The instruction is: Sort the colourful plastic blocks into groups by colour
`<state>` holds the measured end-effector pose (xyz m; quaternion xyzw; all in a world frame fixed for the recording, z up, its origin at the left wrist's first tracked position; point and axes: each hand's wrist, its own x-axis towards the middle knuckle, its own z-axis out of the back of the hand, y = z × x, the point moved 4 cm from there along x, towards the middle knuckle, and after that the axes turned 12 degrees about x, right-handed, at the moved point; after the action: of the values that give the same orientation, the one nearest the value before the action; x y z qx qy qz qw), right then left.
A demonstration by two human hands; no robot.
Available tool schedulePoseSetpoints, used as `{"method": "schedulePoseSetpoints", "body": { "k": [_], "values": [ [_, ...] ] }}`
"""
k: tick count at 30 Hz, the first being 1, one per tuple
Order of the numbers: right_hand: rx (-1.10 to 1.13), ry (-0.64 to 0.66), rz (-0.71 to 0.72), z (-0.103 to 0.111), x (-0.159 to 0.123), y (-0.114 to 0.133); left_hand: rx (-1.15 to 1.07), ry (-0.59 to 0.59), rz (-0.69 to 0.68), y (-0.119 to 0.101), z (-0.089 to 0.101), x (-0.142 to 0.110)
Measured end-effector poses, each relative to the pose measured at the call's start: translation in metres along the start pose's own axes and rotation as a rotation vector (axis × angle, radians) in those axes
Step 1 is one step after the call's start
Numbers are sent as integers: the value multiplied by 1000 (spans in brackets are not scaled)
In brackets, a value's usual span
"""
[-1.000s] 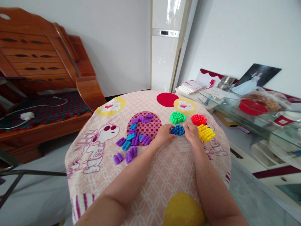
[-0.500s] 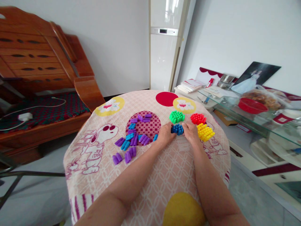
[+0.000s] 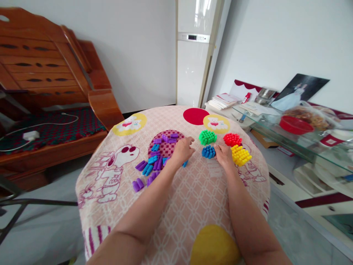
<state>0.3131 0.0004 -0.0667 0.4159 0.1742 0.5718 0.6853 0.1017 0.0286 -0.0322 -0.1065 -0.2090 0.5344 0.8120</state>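
My left hand (image 3: 184, 150) hovers over the right part of the dark red circle on the cloth, fingers apart and nothing visible in them. Below its wrist a loose blue plastic piece (image 3: 185, 163) shows. My right hand (image 3: 224, 156) has its fingers curled against the right side of a tight cluster of small blue plastic pieces (image 3: 208, 152). Behind that cluster stands a green one (image 3: 207, 137). Red pieces (image 3: 232, 139) and yellow pieces (image 3: 241, 155) are bunched just right of my right hand. Purple pieces (image 3: 158, 163) and blue pieces (image 3: 148, 169) lie scattered at left, some hidden by my left forearm.
A patterned cloth (image 3: 198, 206) covers the round table. To the left is a wooden bench (image 3: 49, 79) with a white charger (image 3: 31, 135) and cable. At right, a glass shelf (image 3: 275, 127) holds a red bowl (image 3: 296, 125), papers and a photo. A tall white cabinet unit (image 3: 191, 70) stands behind.
My left hand has let go of the blue cluster's left side and moved left, its fingers now spread. My right hand stays at the cluster's right side.
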Motion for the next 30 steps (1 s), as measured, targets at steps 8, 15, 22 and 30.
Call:
{"method": "schedulePoseSetpoints", "body": {
  "k": [8,15,22,30],
  "values": [
    [-15,6,-15,-1,0,-3,308,364,-109,22,28,-12],
    [-13,11,10,0,0,-1,277,277,-134,-6,7,-14],
    [13,17,18,1,-1,2,-216,226,-23,-23,-28,-13],
    [1,-1,5,2,-1,3,-774,276,334,-11,-51,-11]
  ]
}}
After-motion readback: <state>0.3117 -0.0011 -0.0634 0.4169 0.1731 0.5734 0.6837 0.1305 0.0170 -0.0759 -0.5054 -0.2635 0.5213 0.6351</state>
